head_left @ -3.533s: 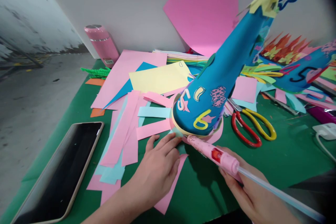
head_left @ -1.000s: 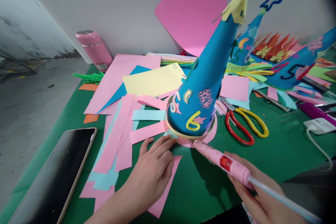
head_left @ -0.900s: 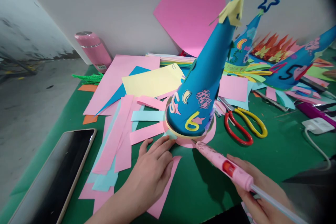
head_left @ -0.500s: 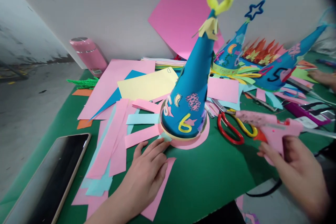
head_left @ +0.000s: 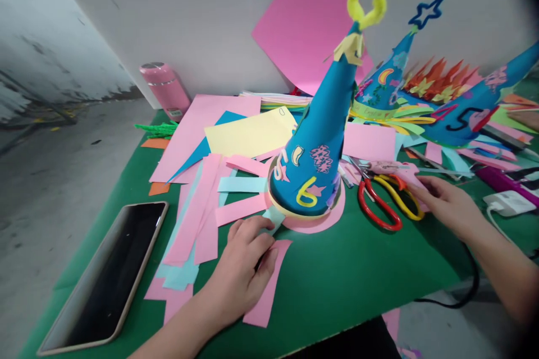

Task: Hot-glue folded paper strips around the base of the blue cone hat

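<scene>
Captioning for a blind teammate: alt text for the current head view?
A tall blue paper hat stands on a green table, paper strips sticking out from its base; the left hand touches a light blue strip there. The right hand is at a pink glue gun by red-and-yellow scissors. A phone and pink bottle are at left.

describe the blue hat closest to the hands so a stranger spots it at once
On the green table, look left of the scissors. The tall blue hat stands there, just past the left hand. Unlike the hat with a star and the hat marked 5, both farther right, it bears a yellow 6.
</scene>
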Demonstrator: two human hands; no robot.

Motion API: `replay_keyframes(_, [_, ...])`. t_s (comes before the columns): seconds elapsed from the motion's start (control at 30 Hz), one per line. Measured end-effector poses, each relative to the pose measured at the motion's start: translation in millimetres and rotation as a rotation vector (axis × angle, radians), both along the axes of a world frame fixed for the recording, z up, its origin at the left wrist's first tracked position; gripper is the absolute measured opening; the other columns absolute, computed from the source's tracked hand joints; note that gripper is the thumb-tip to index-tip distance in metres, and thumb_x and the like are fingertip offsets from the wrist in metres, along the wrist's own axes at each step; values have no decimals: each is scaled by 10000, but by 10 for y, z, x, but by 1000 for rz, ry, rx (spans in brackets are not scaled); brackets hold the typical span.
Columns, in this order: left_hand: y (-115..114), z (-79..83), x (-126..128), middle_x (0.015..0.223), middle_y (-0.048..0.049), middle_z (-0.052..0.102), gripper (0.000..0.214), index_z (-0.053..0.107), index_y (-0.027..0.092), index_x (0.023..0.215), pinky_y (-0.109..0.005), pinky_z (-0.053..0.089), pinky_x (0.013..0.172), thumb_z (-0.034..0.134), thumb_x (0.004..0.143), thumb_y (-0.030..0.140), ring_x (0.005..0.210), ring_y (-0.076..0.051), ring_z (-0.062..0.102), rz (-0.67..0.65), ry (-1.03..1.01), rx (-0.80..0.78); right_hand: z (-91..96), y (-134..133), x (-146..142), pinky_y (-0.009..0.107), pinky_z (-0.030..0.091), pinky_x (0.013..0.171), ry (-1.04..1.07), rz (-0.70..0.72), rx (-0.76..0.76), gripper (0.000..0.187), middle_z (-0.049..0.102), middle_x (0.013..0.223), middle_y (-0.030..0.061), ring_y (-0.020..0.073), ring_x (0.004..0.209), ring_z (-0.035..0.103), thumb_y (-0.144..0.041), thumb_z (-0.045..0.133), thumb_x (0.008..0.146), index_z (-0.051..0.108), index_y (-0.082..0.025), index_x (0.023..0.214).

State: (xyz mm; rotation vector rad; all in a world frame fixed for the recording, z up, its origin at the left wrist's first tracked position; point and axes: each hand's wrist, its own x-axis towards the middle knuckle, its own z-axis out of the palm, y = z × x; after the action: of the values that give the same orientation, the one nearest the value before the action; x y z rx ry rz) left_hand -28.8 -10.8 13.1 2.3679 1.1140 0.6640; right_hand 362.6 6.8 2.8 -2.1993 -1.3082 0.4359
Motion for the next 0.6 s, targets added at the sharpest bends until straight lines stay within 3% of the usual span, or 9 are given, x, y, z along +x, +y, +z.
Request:
replay_keyframes(0.1, [6, 38, 9, 909, -66, 488, 118, 461, 180, 783, -345, 399, 784, 381, 850, 124, 897, -182, 468, 24, -67, -66, 106, -30, -111, 332, 383, 614, -150, -28, 66, 460, 622, 925, 155, 242, 812, 550, -425, 580, 711, 577, -108, 1044])
replay_keyframes(0.17, [6, 59, 15, 878, -58, 482, 111, 445, 182, 778, -331, 402, 746, 379, 850, 131, 847, -175, 461, 23, -103, -106, 188, -100, -312, 324, 373, 598, -229, -70, 188, 527, 541, 1100, 189, 262, 958, 495, -422, 576, 724, 502, -107, 1140])
replay_keyframes(0.2, [4, 69, 20, 872, -55, 481, 105, 439, 184, 777, -326, 400, 734, 380, 851, 138, 835, -174, 457, 24, -123, -124, 227, -150, -460, 309, 375, 571, -248, -84, 298, 488, 550, 1075, 174, 244, 922, 509, -408, 567, 741, 501, -126, 1134])
replay_keyframes(0.23, [0, 80, 27, 868, -53, 481, 102, 433, 185, 773, -320, 399, 726, 380, 852, 148, 829, -173, 453, 28, -144, -144, 259, -206, -635, 289, 392, 568, -191, -61, 393, 400, 572, 1017, 140, 205, 830, 534, -377, 556, 763, 523, -157, 1095])
replay_keyframes(0.3, [-14, 110, 51, 851, -46, 481, 109, 424, 188, 758, -307, 396, 709, 380, 857, 179, 812, -169, 448, 47, -180, -203, 299, -324, -1037, 266, 429, 611, 70, 171, 413, 206, 593, 831, 63, 150, 687, 539, -321, 543, 787, 566, -196, 950])
replay_keyframes(0.37, [-29, 156, 84, 793, -28, 472, 129, 424, 188, 738, -287, 393, 670, 385, 857, 219, 760, -159, 443, 86, -191, -291, 304, -424, -1442, 246, 449, 631, 379, 431, 270, 159, 579, 819, 28, 146, 725, 546, -294, 534, 799, 547, -227, 942])
replay_keyframes(0.43, [-40, 216, 119, 721, -2, 443, 150, 427, 187, 714, -266, 384, 622, 400, 847, 252, 689, -143, 429, 128, -195, -379, 283, -489, -1779, 229, 449, 621, 600, 555, 132, 125, 567, 827, 14, 134, 733, 538, -281, 500, 825, 518, -234, 939])
replay_keyframes(0.6, [-39, 322, 172, 673, 23, 409, 179, 418, 186, 666, -239, 364, 579, 427, 819, 278, 639, -124, 415, 174, -251, -496, 200, -555, -2212, 193, 408, 559, 891, 486, 140, 133, 477, 766, -29, 87, 639, 450, -284, 520, 818, 422, -234, 894])
